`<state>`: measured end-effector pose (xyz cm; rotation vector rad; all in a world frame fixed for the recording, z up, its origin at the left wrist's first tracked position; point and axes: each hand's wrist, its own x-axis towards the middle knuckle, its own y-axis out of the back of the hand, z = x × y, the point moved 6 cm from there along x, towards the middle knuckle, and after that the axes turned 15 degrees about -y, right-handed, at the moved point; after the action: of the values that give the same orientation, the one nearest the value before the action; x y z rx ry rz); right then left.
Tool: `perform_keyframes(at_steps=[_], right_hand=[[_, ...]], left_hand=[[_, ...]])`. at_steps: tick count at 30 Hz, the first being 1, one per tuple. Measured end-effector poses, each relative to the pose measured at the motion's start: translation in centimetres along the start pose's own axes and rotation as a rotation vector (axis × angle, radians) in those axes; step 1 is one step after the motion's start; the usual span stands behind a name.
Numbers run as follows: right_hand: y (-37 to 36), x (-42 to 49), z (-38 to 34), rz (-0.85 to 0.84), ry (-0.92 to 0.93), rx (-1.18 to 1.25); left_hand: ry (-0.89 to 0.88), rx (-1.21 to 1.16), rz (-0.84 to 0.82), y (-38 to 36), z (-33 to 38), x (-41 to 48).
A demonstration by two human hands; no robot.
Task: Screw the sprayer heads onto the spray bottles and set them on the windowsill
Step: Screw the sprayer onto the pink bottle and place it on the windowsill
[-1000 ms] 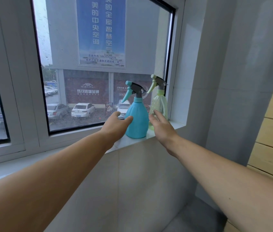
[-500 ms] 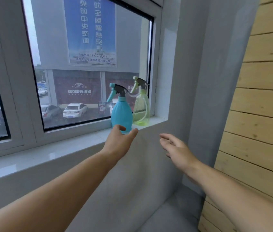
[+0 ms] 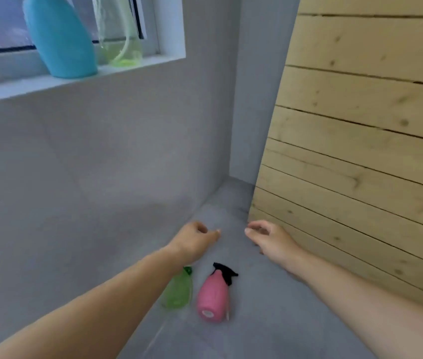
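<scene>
A blue spray bottle (image 3: 62, 40) and a clear pale-green spray bottle (image 3: 121, 40) stand upright on the white windowsill (image 3: 23, 85); their heads are cut off by the top of the frame. On the grey floor (image 3: 270, 320) lie a pink bottle (image 3: 211, 297) with a black sprayer head and a green bottle (image 3: 178, 291), partly hidden by my left forearm. My left hand (image 3: 194, 242) and my right hand (image 3: 270, 238) hover above the floor, both empty with fingers loosely curled and apart.
A grey tiled wall (image 3: 101, 164) runs below the sill. A light wooden plank panel (image 3: 360, 138) stands close on the right, next to my right hand. A grey corner column (image 3: 251, 86) rises between wall and panel.
Both hands drew back from the sill and dropped toward the floor. The view tilted down, bringing the pink and green bottles on the floor into sight.
</scene>
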<state>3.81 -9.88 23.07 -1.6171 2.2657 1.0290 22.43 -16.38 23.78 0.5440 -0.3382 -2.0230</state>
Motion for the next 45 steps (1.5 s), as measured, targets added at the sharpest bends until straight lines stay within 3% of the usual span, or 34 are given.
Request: perform_keyframes(at_steps=[7, 18, 23, 30, 38, 45], right_hand=[[-3.8, 6.2, 9.7, -0.070, -0.212, -0.030], [-10.6, 16.0, 15.2, -0.115, -0.308, -0.112], [-12.9, 19.3, 16.3, -0.105, -0.281, -0.195], [-13.8, 22.0, 17.0, -0.053, -0.296, -0.232], [-13.2, 22.1, 17.7, -0.178, -0.382, -0.043], [-9.9, 18.7, 16.0, -0.290, -0.453, 0.110]], left_hand=[[0.174, 0.249, -0.090, -7.0, -9.6, 2.2], [0.337, 0.214, -0.137, -12.3, -18.7, 5.7], [0.399, 0.051, -0.096, -13.9, -22.1, 5.5], [0.419, -0.091, -0.023, -14.0, -23.0, 5.4], [0.404, -0.158, 0.010, -14.5, -23.1, 4.7], [0.294, -0.191, -0.069, -13.4, -19.4, 4.1]])
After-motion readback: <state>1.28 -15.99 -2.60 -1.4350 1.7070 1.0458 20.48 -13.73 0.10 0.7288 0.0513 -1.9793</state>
